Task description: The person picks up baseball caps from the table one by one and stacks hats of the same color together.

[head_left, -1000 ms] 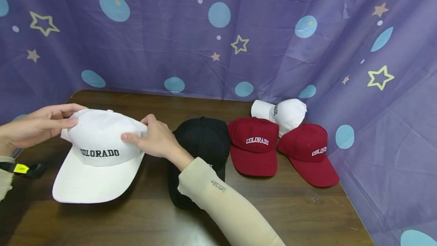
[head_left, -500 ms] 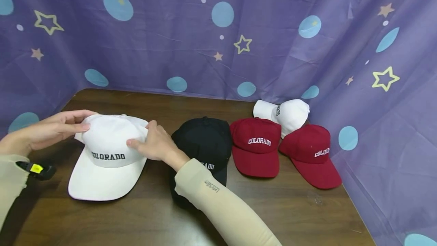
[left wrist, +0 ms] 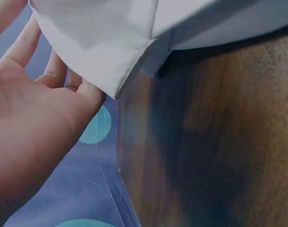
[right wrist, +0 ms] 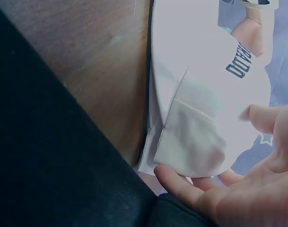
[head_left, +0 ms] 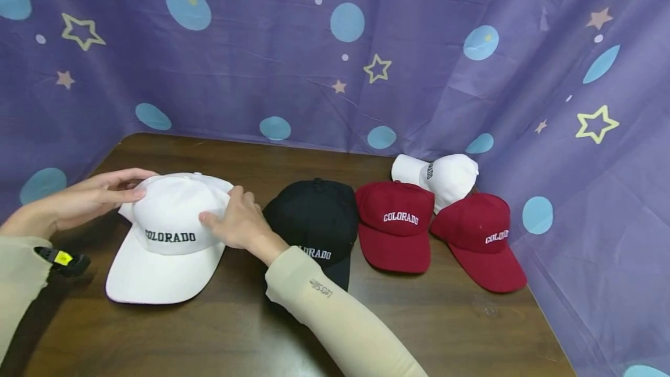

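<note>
A white baseball cap (head_left: 178, 208) with COLORADO in black letters sits at the left of the table, its brim facing the person. My left hand (head_left: 99, 196) pinches one side of the crown, thumb in front and fingers behind. On the other side, my right hand (head_left: 238, 220) holds the crown with its thumb on the front panel. In the left wrist view, the fingers reach behind the cap's lower edge (left wrist: 96, 47). The right wrist view shows fingertips (right wrist: 172, 182) at the rear edge. A black cap (head_left: 309, 208) stands just right of it, partly covered by my right forearm.
Two dark red caps (head_left: 395, 214) stand right of the black one, with a second white cap (head_left: 452, 173) lying sideways behind them. A purple curtain (head_left: 262, 57) with stars encloses the brown table (head_left: 199, 336) at the back and sides.
The white cap has been lowered and moved slightly right and away from the person, with both hands keeping hold of it. The view has shifted a little. The other caps have stayed put.
</note>
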